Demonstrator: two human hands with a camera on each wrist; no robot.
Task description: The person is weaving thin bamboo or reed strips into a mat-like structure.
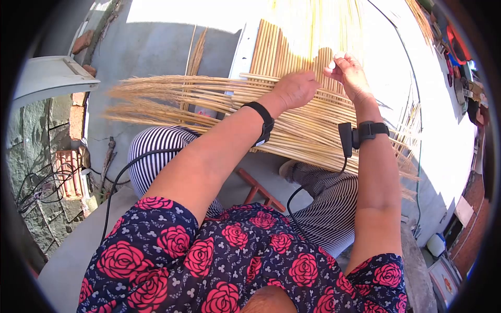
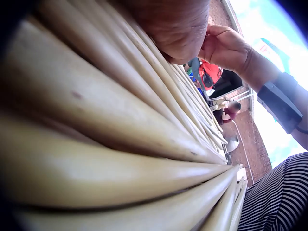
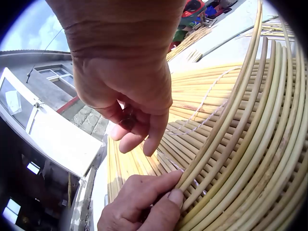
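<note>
My left hand (image 1: 297,88) pinches a reed stalk between thumb and forefinger, at the near edge of a mat of reeds laid side by side (image 3: 187,154). Just right of it and raised above the mat, my right hand (image 1: 348,78) has its fingers curled together, thumb against them. White string (image 3: 207,96) loops over the mat and passes behind these right fingers. A short stretch of string also shows by my left fingertips (image 3: 174,196). Long loose reed stalks (image 1: 313,133) lie across the near side, filling the left wrist view beneath the left hand.
Feathery reed heads (image 1: 141,86) stick out to the left. A white board edge (image 1: 244,49) runs beside the mat. My striped knees (image 1: 162,151) are under the stalks, near a red metal bar (image 1: 258,190). Black cables (image 1: 122,175) hang from both wrist cameras. Another person (image 2: 231,111) is in the background.
</note>
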